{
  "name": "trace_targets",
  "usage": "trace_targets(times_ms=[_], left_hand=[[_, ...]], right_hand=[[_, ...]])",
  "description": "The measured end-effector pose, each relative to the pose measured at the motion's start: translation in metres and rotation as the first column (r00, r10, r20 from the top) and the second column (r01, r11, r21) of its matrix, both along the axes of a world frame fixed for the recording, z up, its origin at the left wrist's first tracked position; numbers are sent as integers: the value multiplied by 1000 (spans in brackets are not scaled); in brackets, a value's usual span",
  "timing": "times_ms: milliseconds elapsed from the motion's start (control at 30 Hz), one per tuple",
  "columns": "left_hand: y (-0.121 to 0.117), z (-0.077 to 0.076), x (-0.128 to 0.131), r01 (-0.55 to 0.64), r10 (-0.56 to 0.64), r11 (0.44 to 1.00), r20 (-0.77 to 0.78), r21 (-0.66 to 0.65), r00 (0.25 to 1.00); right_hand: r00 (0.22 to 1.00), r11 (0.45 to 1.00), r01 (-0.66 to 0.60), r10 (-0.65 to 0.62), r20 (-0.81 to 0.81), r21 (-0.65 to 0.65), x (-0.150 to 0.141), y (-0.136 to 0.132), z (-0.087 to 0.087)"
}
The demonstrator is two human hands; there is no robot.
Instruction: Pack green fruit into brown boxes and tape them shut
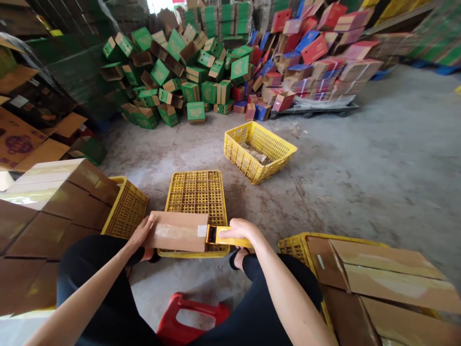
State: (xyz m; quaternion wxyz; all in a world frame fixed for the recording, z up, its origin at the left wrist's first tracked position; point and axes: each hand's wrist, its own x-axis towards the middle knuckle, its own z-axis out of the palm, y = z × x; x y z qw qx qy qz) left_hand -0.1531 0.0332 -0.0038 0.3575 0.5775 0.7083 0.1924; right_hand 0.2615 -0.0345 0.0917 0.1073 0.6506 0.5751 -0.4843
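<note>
The left hand (pixel 143 231) grips the left end of a rectangular cardboard box (pixel 177 232), smooth, matte brown, with a glossy clear strip along its upper face. The right hand (pixel 238 231) is closed around a yellow handheld tool (pixel 232 236), whose dark-windowed head meets the box's right end beside a small white label (pixel 202 230). The box lies across the near part of an upturned yellow plastic crate (pixel 196 192), its surface a perforated, ribbed grid. A red plastic stool (pixel 192 317) with a rounded cutout stands nearer the body, on the stained grey concrete floor (pixel 342 178).
</note>
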Motion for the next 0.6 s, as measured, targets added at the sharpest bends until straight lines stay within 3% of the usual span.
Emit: trace_targets(times_ms=[100,267,400,600], left_hand=[[-3,-6,-10,17,5,991,159,-136,987],[-18,-9,-8,-99,140,984,308,-145,941],[-27,-12,5,-129,218,964,411,-234,885],[-37,-25,42,-27,130,975,460,-223,879]], right_hand=[[1000,999,-10,9,27,45,-8,-3,13],[993,995,-24,13,119,93,-24,-14,50],[975,995,-50,29,221,91,-30,-24,96],[918,993,-102,71,390,59,-51,-22,171]])
